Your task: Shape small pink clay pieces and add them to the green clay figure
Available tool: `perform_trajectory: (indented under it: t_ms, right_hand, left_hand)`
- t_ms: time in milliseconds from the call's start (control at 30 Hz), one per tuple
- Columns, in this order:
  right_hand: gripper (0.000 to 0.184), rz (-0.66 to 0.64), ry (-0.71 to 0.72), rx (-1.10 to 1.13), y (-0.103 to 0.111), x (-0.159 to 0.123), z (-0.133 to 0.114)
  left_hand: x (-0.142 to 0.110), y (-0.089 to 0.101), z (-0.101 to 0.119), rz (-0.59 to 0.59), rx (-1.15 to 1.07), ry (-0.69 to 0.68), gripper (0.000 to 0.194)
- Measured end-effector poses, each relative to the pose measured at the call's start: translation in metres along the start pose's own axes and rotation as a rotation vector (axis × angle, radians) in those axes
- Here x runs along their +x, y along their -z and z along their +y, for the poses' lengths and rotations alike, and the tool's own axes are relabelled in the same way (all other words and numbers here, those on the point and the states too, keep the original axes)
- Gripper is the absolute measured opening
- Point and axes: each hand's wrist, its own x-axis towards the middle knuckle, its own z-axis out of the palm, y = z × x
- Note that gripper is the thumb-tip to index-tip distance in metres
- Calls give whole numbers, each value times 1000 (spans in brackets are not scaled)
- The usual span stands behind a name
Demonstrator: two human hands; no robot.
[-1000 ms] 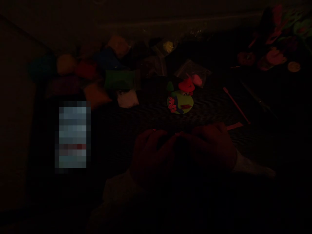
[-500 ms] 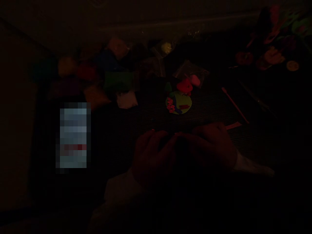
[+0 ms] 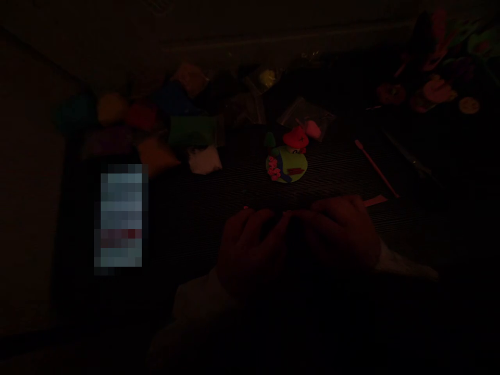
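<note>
Two bare hands meet low in the middle of our dim head view, fingers curled inward. Our left hand (image 3: 252, 252) and right hand (image 3: 341, 232) come together at the fingertips, where a small pink bit (image 3: 287, 213) shows. It lies right at the meeting point, between the two hands and at their far edge. The fingers look bent as if around something, but it is too dark for us to tell whether either hand grasps the bit or only touches it. Another pink speck (image 3: 246, 208) shows just beyond the left hand's fingers.

Beyond both hands, apart from them, we see a green disc (image 3: 299, 162) lying flat on the dark table (image 3: 234, 182). It carries pink flowers (image 3: 273, 169) on its left side and a brownish-red patch (image 3: 296, 171) on its right, with a red mushroom cap (image 3: 296, 138) at its far edge. A clear bag (image 3: 324, 117) with a pink lump (image 3: 313, 129) lies just behind.

Just beyond our right hand lies a pink strip (image 3: 375, 200), with a thin pink stick (image 3: 377, 168) slanting near it. Farther left we have a green packet (image 3: 191, 130), a white packet (image 3: 204, 159), an orange packet (image 3: 157, 155) and a bright, blurred-out panel (image 3: 122, 216).
</note>
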Motion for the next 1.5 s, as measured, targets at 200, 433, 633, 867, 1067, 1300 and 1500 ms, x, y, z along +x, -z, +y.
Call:
perform_trajectory:
  t_ms: [200,433,633,867,1067,1300,1500]
  right_hand:
    - [28,33,-3,8,-1,0,0]
    - [26,50,4,5,-1,1,1]
    - [26,35,5,-14,-2,0,1]
    - [26,28,-10,-6,-2,1,0]
    - [27,4,8,-3,-2,0,2]
    - [26,2,-12,-3,-3,0,2]
    - [26,-1,-25,-7,-1,0,1]
  left_hand:
    - [0,2,0,79,-6,7,35]
    - [-2,4,-2,95,-24,38,29]
    - [-1,2,-2,70,-6,19,34]
    - [1,1,1,27,5,23,38]
    - [1,1,3,-1,6,19,39]
    - [1,0,4,3,-14,7,38]
    - [4,-1,5,13,1,-3,35]
